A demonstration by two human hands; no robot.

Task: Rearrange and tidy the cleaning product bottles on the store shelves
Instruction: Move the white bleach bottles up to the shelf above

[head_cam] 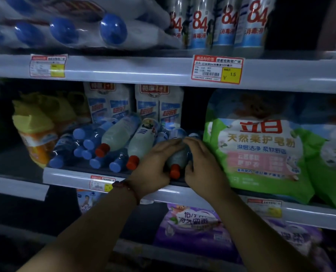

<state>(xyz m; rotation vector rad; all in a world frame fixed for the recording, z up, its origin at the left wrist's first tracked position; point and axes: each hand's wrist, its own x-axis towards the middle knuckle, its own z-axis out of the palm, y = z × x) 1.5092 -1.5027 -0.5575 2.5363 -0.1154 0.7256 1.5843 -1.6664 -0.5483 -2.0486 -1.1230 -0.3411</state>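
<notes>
Head view shows the left hand (153, 167) and right hand (202, 165) curled around a red-capped bottle (178, 159) from either side. It lies on its side at the front of the middle shelf (69, 175), cap facing outward. It sits between other lying bottles (122, 134) and green detergent bags (261, 150).

We have both hands on one red-capped bottle (178, 160) lying on its side at the front of the middle shelf (69, 174). Our left hand (153, 165) wraps it from the left and our right hand (202, 163) from the right, fingertips nearly meeting over its top. Just to the left lie two other red-capped bottles (122, 134), then a heap of blue-capped bottles (88, 146). A green bag (257, 154) stands just beside our right hand. On the shelf above, bottles marked 84 (218, 22) stand upright over a price tag (217, 69).
</notes>
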